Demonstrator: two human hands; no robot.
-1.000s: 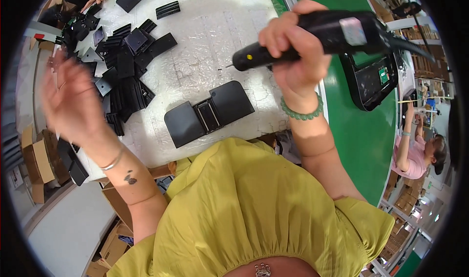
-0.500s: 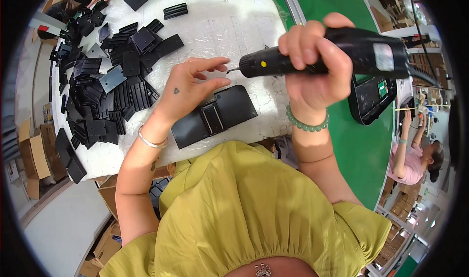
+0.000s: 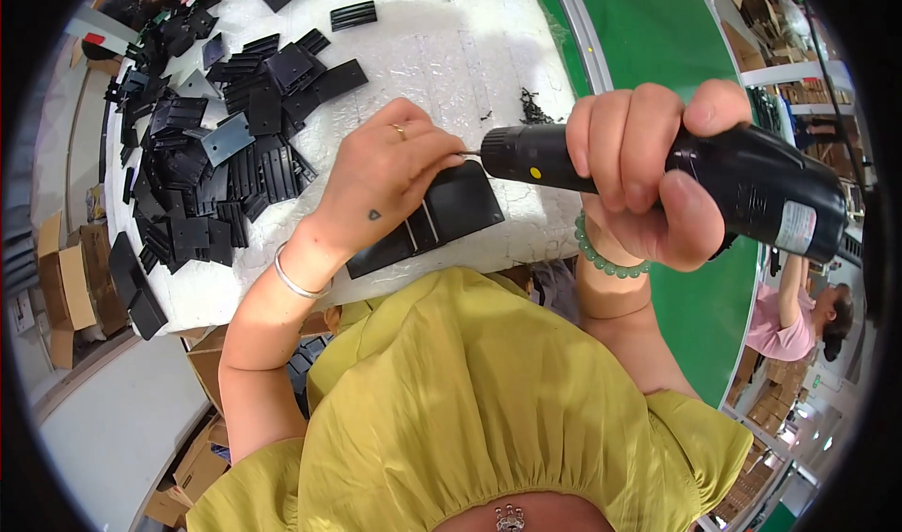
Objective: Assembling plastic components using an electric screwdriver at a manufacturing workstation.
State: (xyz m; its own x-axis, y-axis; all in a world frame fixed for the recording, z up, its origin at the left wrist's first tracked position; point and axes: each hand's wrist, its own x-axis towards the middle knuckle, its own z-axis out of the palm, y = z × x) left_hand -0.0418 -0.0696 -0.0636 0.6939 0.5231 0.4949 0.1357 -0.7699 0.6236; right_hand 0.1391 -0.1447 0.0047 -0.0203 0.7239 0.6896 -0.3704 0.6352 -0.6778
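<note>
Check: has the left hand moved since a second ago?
Yes. The left hand came in from over the pile of black parts and now rests on the black bracket, fingers at the driver's tip.

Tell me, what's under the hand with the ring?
Under the left hand lies a flat black plastic part on the white table. The hand covers the part's upper end, hiding it.

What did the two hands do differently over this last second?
The left hand came in from over the pile of black parts and settled on the black panel, fingertips at the driver's tip. The right hand brought the black driver to that spot. The pile looks unchanged.
</note>
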